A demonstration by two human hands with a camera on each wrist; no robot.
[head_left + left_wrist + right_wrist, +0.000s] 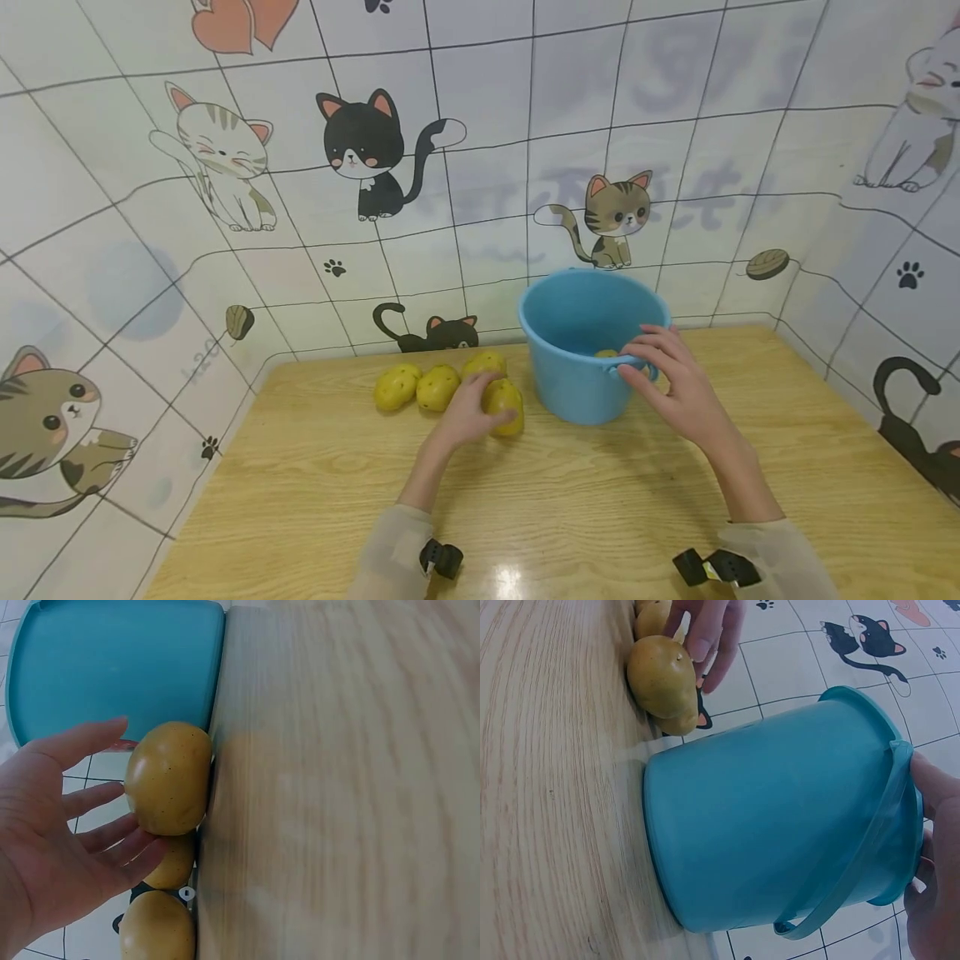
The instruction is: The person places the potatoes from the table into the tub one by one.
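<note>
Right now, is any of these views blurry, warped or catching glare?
Head view: sharp, wide-angle bend in the wall tiles, a glare spot on the table near the bottom edge. Left wrist view: tabletop smeared, potato fairly crisp. Right wrist view: bucket sharp, colours bluish.

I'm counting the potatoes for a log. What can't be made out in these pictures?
- Bucket contents: head view, the near rim and right hand hide all but a yellow sliver.
- Left hand's grip on the nearest potato: fingers cover it.
- Farthest potatoes: left wrist view, cut off by the bottom edge.
</note>
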